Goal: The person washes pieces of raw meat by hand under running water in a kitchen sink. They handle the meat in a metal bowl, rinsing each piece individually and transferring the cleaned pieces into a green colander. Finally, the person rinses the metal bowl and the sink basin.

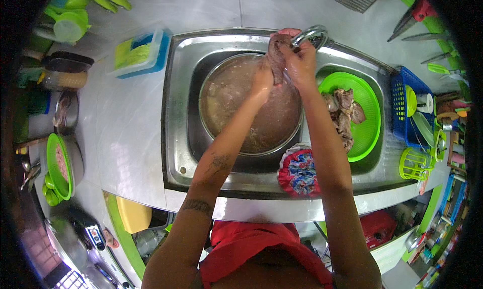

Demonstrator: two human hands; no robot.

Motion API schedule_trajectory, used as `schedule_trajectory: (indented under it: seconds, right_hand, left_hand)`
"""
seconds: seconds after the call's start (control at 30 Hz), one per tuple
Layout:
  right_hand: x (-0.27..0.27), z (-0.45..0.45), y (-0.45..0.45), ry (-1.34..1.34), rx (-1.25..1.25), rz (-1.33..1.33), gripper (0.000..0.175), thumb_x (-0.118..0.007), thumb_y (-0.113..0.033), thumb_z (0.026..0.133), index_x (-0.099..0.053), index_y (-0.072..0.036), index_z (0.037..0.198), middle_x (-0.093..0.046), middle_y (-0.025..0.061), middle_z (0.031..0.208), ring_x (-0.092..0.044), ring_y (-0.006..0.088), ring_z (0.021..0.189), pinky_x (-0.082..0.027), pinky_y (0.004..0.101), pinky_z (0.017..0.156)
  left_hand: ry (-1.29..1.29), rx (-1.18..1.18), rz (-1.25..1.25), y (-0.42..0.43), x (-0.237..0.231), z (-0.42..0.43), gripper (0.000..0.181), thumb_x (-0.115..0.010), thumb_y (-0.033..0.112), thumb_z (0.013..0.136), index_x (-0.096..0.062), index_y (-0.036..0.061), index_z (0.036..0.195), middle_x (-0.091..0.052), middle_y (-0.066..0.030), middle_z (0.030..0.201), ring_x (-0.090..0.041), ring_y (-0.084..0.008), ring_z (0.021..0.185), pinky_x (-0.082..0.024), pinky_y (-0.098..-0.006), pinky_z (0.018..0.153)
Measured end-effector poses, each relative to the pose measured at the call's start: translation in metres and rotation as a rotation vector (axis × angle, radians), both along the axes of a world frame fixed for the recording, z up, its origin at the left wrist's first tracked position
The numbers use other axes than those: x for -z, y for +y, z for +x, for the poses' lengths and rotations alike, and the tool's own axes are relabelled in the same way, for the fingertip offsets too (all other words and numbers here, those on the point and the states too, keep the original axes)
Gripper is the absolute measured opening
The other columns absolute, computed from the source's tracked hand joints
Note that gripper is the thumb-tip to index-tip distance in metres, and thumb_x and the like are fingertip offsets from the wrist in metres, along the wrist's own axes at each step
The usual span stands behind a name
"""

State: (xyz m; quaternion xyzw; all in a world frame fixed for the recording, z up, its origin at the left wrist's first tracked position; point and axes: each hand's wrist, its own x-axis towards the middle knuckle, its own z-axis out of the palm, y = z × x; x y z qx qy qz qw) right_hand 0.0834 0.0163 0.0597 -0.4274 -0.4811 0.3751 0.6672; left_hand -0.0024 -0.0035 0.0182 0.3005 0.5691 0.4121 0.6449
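A greyish-brown piece of meat (277,59) is held between my two hands under the curved metal faucet (310,34). My left hand (263,79) grips its lower left side. On its right side, my right hand (300,64) has hold of the meat just below the spout. Beneath them a large round metal basin (211,132) full of cloudy brown water sits in the left sink bowl. Several pieces of meat (343,115) lie in a green plastic colander (371,138) in the right sink bowl, beside my right forearm.
A patterned cloth with a red edge (298,172) lies on the sink's front, by my right forearm. At the left stands a blue container with yellow sponges (160,55). A blue basket (400,119) holding dishes is on the right. Knives and scissors (407,23) hang at the upper right.
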Motion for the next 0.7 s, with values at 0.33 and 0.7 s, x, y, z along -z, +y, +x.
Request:
schedule_trajectory:
  seconds: [0.33, 0.7]
  right_hand:
    - [-0.006, -0.001, -0.016, -0.159, -0.075, -0.421, 0.019, -0.062, -0.019, 0.074, -0.059, -0.003, 0.085, -0.054, 0.0, 0.06, -0.048, 0.0101, 0.047, -0.04, 0.0265, 0.046]
    - [0.051, 0.006, -0.002, 1.271, -1.116, -0.341, 0.041, -0.04, -0.047, 0.084, -0.045, -0.006, 0.083, -0.039, -0.0004, 0.062, -0.038, 0.0105, 0.053, -0.033, 0.0186, 0.044]
  left_hand:
    - [1.536, 0.523, 0.429, -0.033, 0.059, -0.091, 0.059, -0.06, 0.024, 0.068, -0.035, 0.0115, 0.12, -0.044, -0.0205, 0.114, -0.05, -0.0392, 0.095, -0.042, -0.0453, 0.078]
    - [0.863, 0.41, 0.545, -0.013, 0.054, -0.085, 0.044, -0.058, 0.026, 0.072, -0.047, 0.0134, 0.113, -0.055, -0.0219, 0.097, -0.055, -0.0335, 0.089, -0.044, -0.0362, 0.076]
